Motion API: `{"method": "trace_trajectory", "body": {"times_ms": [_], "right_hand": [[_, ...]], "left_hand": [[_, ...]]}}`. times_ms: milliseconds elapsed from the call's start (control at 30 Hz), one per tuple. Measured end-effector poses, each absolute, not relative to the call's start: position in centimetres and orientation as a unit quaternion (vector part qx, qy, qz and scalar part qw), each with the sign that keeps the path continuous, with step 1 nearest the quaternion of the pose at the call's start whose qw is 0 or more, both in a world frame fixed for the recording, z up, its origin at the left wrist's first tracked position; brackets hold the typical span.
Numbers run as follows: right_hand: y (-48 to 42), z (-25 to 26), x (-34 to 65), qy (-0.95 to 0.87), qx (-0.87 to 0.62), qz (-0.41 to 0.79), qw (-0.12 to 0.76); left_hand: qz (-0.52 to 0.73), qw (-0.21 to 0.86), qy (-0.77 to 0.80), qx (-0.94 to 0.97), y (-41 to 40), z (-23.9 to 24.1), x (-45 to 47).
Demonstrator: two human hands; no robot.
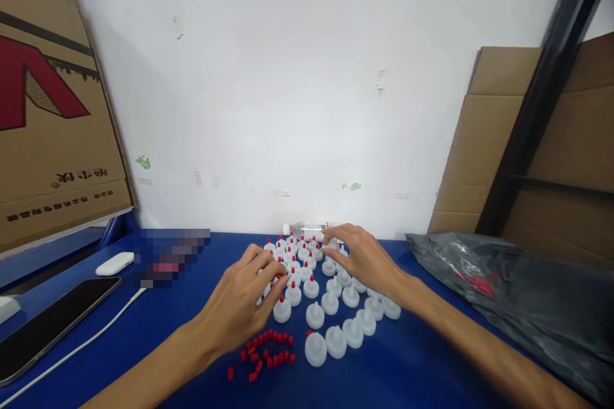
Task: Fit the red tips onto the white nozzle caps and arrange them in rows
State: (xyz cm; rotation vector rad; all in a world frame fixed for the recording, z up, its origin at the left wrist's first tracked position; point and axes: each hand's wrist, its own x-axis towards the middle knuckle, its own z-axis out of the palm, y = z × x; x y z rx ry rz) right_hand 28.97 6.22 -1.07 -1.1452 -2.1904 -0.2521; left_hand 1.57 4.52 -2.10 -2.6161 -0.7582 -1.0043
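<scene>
Several white nozzle caps (336, 314) stand in rows on the blue table (407, 370); those at the back left carry small red tips. A loose heap of red tips (266, 351) lies in front. My left hand (244, 307) hovers over the capped rows, fingers curled in a pinch; what it pinches is hidden. My right hand (359, 259) reaches over the far caps, its fingertips closed on a white cap (330, 245).
A clear plastic bottle (304, 229) lies against the white wall. A dark plastic bag (508, 287) covers the right of the table. A phone (48, 326), a white cable (96, 339) and a white earbud case (114, 262) lie left. Cardboard boxes (48, 134) stand at both sides.
</scene>
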Motion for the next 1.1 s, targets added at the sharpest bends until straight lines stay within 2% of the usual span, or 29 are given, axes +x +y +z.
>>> {"method": "trace_trajectory", "body": {"times_ms": [167, 467, 900, 1100], "right_hand": [[5.7, -2.3, 28.6, -0.833, -0.456, -0.062, 0.306], [6.5, -3.8, 28.3, -0.841, -0.469, -0.050, 0.266], [5.5, -3.2, 29.0, -0.859, -0.426, -0.063, 0.277], [4.8, -3.2, 28.7, -0.889, -0.401, -0.064, 0.213]], "left_hand": [[-0.319, 0.112, -0.237, -0.911, 4.2, -3.4, 2.0], [-0.297, 0.039, -0.235, -0.925, 3.5, -3.6, 2.3], [-0.215, 0.005, -0.249, -0.944, 2.8, -4.0, 2.6], [-0.221, -0.002, -0.253, -0.942, 3.3, -4.3, 2.5]]}}
